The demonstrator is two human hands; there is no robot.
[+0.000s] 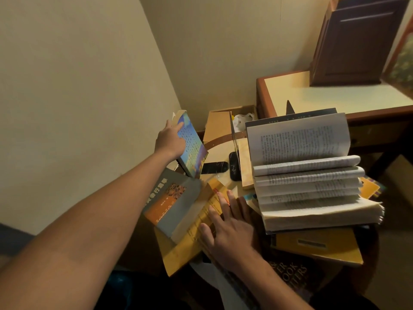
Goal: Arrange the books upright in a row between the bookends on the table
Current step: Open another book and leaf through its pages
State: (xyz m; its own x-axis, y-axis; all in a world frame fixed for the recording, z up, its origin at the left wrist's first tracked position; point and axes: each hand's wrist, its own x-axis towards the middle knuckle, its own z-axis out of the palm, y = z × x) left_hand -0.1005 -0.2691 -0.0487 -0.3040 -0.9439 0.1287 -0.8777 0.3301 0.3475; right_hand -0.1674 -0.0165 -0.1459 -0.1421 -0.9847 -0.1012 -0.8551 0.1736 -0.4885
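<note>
My left hand (170,139) grips the top of a blue-and-yellow book (193,145), holding it upright and tilted at the table's far left. Its foot is by a black bookend base (214,167). A second bookend (235,163), a clear upright plate on a black base, stands to the right with a tan book (245,168) against it. My right hand (228,227) lies flat, fingers spread, on a yellow book (192,238) lying flat. A grey-and-orange book (173,201) lies on top of the yellow one. A thick book (308,173) sprawls open on a pile at the right.
Under the open book lie a yellow book (317,247) and a dark book with pale lettering (292,278). A cardboard box (220,125) sits behind the round table. A desk (335,97) with a dark wooden cabinet (355,41) stands at the right. The wall is close on the left.
</note>
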